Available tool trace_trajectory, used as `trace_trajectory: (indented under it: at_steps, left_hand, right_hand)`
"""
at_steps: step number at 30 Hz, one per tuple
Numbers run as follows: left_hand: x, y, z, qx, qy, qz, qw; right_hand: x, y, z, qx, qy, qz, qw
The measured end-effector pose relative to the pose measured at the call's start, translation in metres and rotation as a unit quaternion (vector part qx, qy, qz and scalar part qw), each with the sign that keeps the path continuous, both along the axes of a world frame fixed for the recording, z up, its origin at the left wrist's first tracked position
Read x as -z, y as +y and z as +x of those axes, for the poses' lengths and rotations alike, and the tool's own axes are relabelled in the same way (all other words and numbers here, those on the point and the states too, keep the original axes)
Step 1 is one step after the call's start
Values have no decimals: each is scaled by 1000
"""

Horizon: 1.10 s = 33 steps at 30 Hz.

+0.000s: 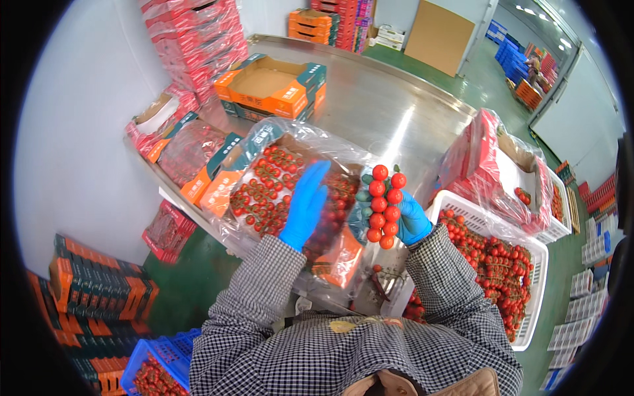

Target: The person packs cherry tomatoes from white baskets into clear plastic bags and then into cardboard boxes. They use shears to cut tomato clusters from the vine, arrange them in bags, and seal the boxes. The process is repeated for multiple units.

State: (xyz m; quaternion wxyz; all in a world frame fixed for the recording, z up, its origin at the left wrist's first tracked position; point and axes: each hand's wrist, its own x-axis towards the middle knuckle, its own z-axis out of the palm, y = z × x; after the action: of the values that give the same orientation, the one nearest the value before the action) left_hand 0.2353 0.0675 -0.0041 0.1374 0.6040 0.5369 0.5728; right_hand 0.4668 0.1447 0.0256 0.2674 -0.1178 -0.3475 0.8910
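My right hand [412, 218], in a blue glove, holds up a truss of cherry tomatoes [379, 204] with two rows of red fruit. Over an open cardboard box [338, 257] lined with clear plastic film hovers my left hand [305, 204], also gloved in blue, its fingers extended and holding nothing. Several tomato trusses [265, 190] lie in the box on a white liner. The film covers part of the fruit on the box's right side.
A white plastic crate [539, 277] of tomatoes is at my right, beside a film-wrapped red box [475, 153]. Orange and green cartons [277, 91] stand on the steel table [361, 84]. Behind them rise stacked red boxes [198, 44]. A blue crate [161, 364] with tomatoes is at lower left.
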Motion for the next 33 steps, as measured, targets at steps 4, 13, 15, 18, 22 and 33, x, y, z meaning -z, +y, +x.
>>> trace_trajectory:
  at_steps: [4, 13, 15, 18, 22, 33]
  left_hand:
    - [-36, -37, 2, 78, -267, -85, 957]
    - [-61, -58, 3, 136, -279, -161, 937]
    - [-58, -60, 5, 113, -252, -190, 942]
    - [-53, -61, 15, 93, -253, -170, 948]
    - [-51, -59, 46, 134, -313, -170, 925]
    - [-50, -57, 187, 347, -316, -299, 831]
  right_hand:
    - [4, -7, -24, -57, -5, 17, 998]
    - [14, -37, -55, -36, 8, -31, 999]
    - [8, -45, -59, 37, -33, 35, 998]
    - [-5, -58, -57, 135, -110, 142, 974]
    - [-16, -77, -25, 189, -172, 170, 952]
    - [38, -139, 139, 200, 86, -171, 961]
